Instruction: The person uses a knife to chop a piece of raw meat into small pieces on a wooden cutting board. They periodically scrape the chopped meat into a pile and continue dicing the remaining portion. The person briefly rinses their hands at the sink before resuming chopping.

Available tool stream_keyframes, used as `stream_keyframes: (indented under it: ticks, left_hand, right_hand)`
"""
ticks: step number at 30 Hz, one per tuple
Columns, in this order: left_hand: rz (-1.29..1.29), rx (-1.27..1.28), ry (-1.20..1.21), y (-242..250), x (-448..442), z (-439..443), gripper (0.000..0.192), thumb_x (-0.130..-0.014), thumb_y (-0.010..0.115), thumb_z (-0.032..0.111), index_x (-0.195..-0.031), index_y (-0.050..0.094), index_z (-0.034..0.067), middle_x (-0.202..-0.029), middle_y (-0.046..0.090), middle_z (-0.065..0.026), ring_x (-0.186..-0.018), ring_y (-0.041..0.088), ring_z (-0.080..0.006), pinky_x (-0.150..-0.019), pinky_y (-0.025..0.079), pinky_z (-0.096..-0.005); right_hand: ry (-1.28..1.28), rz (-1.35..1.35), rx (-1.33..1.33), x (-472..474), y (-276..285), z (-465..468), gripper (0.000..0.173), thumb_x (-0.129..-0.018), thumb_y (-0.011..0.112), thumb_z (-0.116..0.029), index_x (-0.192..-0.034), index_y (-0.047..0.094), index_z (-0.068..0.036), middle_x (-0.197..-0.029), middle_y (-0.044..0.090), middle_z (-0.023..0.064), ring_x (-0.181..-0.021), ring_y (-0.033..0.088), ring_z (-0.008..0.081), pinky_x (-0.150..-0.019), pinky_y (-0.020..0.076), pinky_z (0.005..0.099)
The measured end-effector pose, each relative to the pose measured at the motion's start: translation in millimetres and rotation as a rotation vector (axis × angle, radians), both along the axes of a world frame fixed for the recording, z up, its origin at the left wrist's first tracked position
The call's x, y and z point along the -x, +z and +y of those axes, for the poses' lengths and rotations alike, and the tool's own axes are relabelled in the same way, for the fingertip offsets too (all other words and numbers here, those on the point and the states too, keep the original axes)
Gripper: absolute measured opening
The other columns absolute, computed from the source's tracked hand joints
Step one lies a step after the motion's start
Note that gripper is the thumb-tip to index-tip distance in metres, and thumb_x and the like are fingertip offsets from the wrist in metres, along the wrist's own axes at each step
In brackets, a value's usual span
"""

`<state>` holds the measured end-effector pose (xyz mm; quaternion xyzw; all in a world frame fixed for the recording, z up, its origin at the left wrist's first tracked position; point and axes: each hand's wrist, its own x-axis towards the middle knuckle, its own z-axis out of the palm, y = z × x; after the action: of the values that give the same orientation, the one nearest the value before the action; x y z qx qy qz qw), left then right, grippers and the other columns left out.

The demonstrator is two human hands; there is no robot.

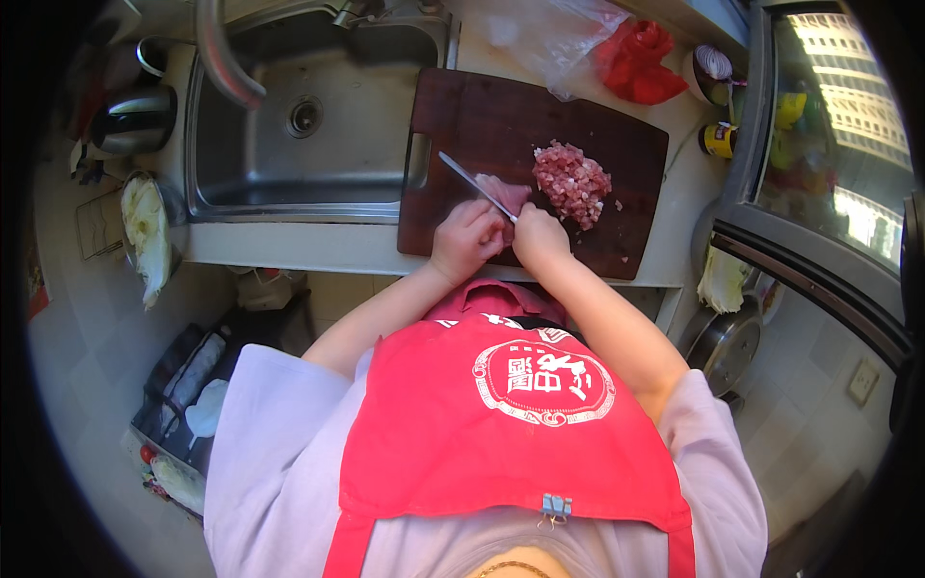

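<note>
On a dark wooden cutting board (470, 108), a knife (462, 172) lies across a piece of raw meat (506, 189), its tip pointing to the upper left. My right hand (540, 235) grips the knife at its handle end; the handle itself is hidden by the fingers. My left hand (468, 238), fingers curled, holds the near side of the meat close to the blade. A heap of diced raw meat (572, 182) sits to the right of the knife, with a few loose bits around it.
A steel sink (361, 108) adjoins the board's left side, with an electric kettle (135, 119) and a cabbage in a bowl (148, 231) farther left. Behind the board are a clear plastic bag (549, 36) and a red bag (639, 65). An open window frame (809, 267) juts in at right.
</note>
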<state>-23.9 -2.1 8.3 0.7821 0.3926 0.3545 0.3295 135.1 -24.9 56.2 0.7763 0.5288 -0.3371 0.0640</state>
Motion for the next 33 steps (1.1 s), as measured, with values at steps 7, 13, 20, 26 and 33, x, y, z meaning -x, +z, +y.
stream_keyframes:
  ticks: [7,13,20,26,33]
  left_hand:
    - [0.022,0.022,0.084,-0.7,1.4,-2.5,0.018,-0.072,0.076,0.011,-0.087,0.066,0.011,-0.108,0.064,-0.0101,-0.097,0.064,-0.0316,-0.08,0.055,-0.041]
    - [0.068,-0.033,0.013,-0.4,11.6,-3.2,0.02,-0.072,0.075,0.013,-0.09,0.066,0.012,-0.111,0.064,-0.0074,-0.097,0.064,-0.0295,-0.078,0.055,-0.0397]
    - [-0.014,0.031,0.001,50.3,30.9,53.4,0.022,-0.078,0.074,0.007,-0.099,0.067,0.004,-0.114,0.064,-0.0154,-0.108,0.063,-0.0299,-0.091,0.052,-0.0379]
    - [0.291,0.349,-0.858,52.2,-39.2,129.0,0.039,-0.08,0.072,0.011,-0.118,0.067,0.004,-0.115,0.066,-0.0153,-0.109,0.063,-0.0306,-0.093,0.051,-0.0377]
    - [0.711,0.347,-1.095,34.5,-75.6,130.1,0.026,-0.078,0.07,0.018,-0.101,0.074,0.006,-0.095,0.07,-0.0154,-0.091,0.067,-0.033,-0.083,0.053,-0.04]
  right_hand:
    - [-0.049,-0.038,0.118,-28.3,0.2,-51.6,0.018,-0.085,0.059,-0.006,-0.1,0.061,0.004,-0.097,0.069,0.0281,-0.092,0.068,0.046,-0.081,0.0548,0.0519]
    - [-0.066,0.005,0.076,-19.5,-3.4,-22.1,0.018,-0.086,0.061,-0.011,-0.094,0.068,0.004,-0.094,0.069,0.0285,-0.092,0.068,0.0446,-0.081,0.0542,0.0527]
    - [-0.043,0.022,-0.037,-42.5,14.2,-26.3,0.018,-0.087,0.066,-0.017,-0.091,0.067,0.001,-0.085,0.07,0.025,-0.084,0.069,0.0433,-0.076,0.0552,0.052]
    - [-0.015,-0.037,-0.129,-42.1,0.3,-64.2,0.007,-0.085,0.062,-0.007,-0.086,0.061,-0.001,-0.078,0.07,0.0239,-0.077,0.071,0.0409,-0.069,0.057,0.0499]
    - [-0.063,-0.044,-0.155,-29.7,-3.7,-63.6,0.005,-0.083,0.059,-0.003,-0.087,0.061,0.0,-0.078,0.07,0.0227,-0.077,0.072,0.0393,-0.069,0.0577,0.0484]
